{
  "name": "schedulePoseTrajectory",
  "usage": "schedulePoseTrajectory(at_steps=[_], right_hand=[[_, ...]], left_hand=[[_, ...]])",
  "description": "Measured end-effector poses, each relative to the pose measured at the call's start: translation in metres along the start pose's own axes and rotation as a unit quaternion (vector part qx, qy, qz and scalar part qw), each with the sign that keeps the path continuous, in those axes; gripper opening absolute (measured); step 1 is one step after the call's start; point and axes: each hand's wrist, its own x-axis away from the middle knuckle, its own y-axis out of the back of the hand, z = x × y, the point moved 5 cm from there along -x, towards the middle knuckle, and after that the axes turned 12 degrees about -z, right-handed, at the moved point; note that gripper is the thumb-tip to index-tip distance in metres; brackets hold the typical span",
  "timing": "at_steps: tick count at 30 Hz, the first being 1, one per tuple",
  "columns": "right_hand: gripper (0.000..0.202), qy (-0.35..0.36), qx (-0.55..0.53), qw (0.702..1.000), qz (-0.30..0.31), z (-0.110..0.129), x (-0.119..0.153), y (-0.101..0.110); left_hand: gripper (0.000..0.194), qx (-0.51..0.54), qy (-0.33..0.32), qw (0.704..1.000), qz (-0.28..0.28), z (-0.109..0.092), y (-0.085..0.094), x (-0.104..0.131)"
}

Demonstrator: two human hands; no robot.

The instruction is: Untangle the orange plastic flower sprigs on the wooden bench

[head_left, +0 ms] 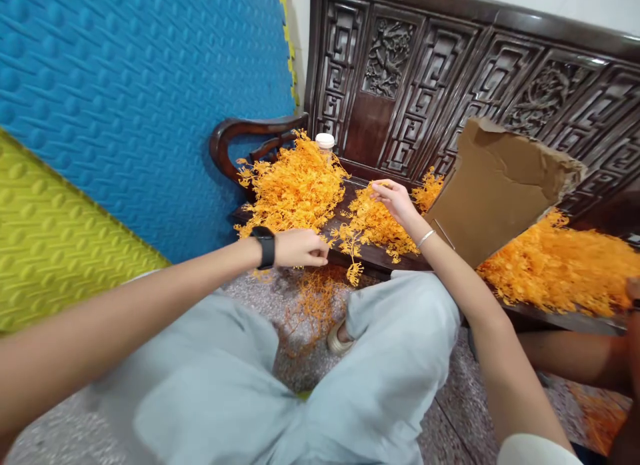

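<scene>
My left hand (303,247), with a black watch at the wrist, is closed at the bench's front edge. What it holds, if anything, is hidden; orange branching sprigs (355,245) hang just beyond its fingertips. With fingertips pinched together, my right hand (395,202) grips a bit of orange sprig (383,183) above a small heap of the same sprigs (383,222). To the left, a larger orange pile (297,185) lies on the dark wooden bench (345,208), behind my left hand.
A torn cardboard sheet (493,185) leans between the small heap and a long orange pile (565,265). Behind the big pile stands a white-lidded container (325,142). Orange scraps (320,305) litter the floor. Another person's arm (575,362) shows at right; blue matting (150,85) stands left.
</scene>
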Motion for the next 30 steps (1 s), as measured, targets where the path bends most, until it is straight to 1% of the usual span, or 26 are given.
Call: schedulePoseTrajectory(at_steps=[3,6,9,11,13,15,16,18,21,23,24,25,27,28,30], right_hand=[[0.03,0.001,0.001,1.0,0.016,0.002,0.005,-0.003],[0.031,0.017,-0.011,1.0,0.011,0.006,0.007,-0.006],[0.03,0.034,-0.028,0.999,0.008,0.013,0.009,-0.011],[0.028,0.046,-0.025,0.998,0.02,0.019,0.011,-0.017],[0.025,0.062,-0.013,0.997,0.041,0.028,0.015,-0.025],[0.023,0.076,-0.002,0.995,0.067,0.038,0.021,-0.033],[0.023,0.083,0.002,0.993,0.078,0.042,0.023,-0.037],[0.023,0.095,0.013,0.991,0.095,0.048,0.028,-0.044],[0.023,0.115,0.03,0.988,0.097,0.054,0.031,-0.052],[0.024,0.119,0.043,0.986,0.111,0.056,0.031,-0.058],[0.025,0.118,0.048,0.984,0.125,0.057,0.031,-0.061],[0.027,0.114,0.053,0.982,0.143,0.058,0.032,-0.064],[0.031,0.107,0.067,0.978,0.169,0.059,0.032,-0.069],[0.032,0.107,0.076,0.977,0.168,0.06,0.032,-0.07],[0.03,0.114,0.098,0.979,0.136,0.06,0.029,-0.068]], left_hand=[[0.017,-0.002,0.027,0.996,-0.085,-0.001,0.001,-0.026],[0.022,-0.03,0.045,0.989,-0.134,0.012,0.004,-0.041],[0.029,-0.071,0.047,0.982,-0.171,0.033,0.011,-0.04],[0.041,-0.085,0.051,0.978,-0.184,0.046,0.016,-0.035],[0.056,-0.078,0.053,0.976,-0.194,0.055,0.019,-0.032],[0.067,-0.047,0.048,0.975,-0.212,0.058,0.022,-0.034],[0.07,-0.024,0.042,0.973,-0.225,0.058,0.024,-0.037],[0.07,0.031,0.02,0.965,-0.258,0.054,0.028,-0.045],[0.064,0.143,-0.018,0.945,-0.293,0.042,0.031,-0.057],[0.061,0.246,-0.026,0.924,-0.292,0.033,0.029,-0.062],[0.058,0.308,-0.02,0.905,-0.292,0.03,0.028,-0.063],[0.054,0.375,-0.001,0.878,-0.297,0.028,0.027,-0.064],[0.045,0.495,0.049,0.813,-0.303,0.029,0.024,-0.065],[0.04,0.536,0.075,0.787,-0.295,0.03,0.023,-0.066],[0.035,0.589,0.113,0.753,-0.27,0.034,0.021,-0.071]])
